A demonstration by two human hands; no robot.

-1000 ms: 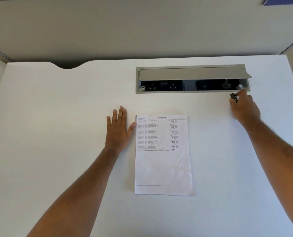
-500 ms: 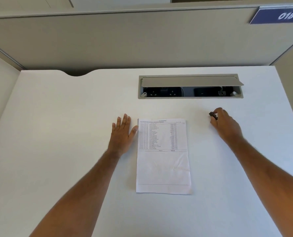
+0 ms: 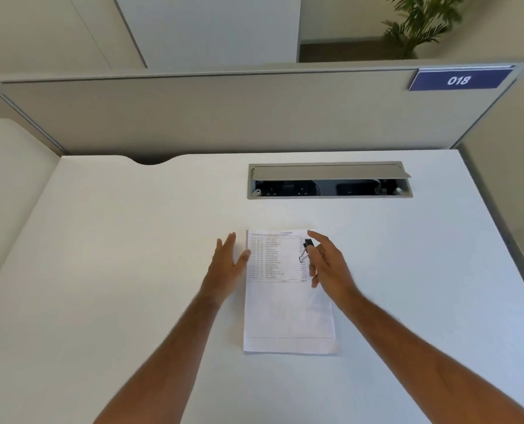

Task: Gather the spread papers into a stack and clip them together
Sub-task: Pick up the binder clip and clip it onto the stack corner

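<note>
A stack of white papers (image 3: 285, 304) with a printed table on top lies squared up in the middle of the white desk (image 3: 132, 270). My left hand (image 3: 228, 264) lies flat beside the stack's upper left edge, thumb touching the paper. My right hand (image 3: 326, 264) hovers over the stack's upper right corner and pinches a small black binder clip (image 3: 306, 247) with silver wire handles between thumb and fingers.
An open grey cable hatch (image 3: 329, 180) with power sockets is set into the desk behind the papers. A grey partition (image 3: 224, 114) with a blue 018 sign (image 3: 458, 80) closes the back. A curved cutout (image 3: 152, 160) notches the desk's rear edge.
My right hand carried the binder clip from beside the cable hatch leftward and toward me, over the stack's upper right corner. The left hand stayed at the stack's left edge.
</note>
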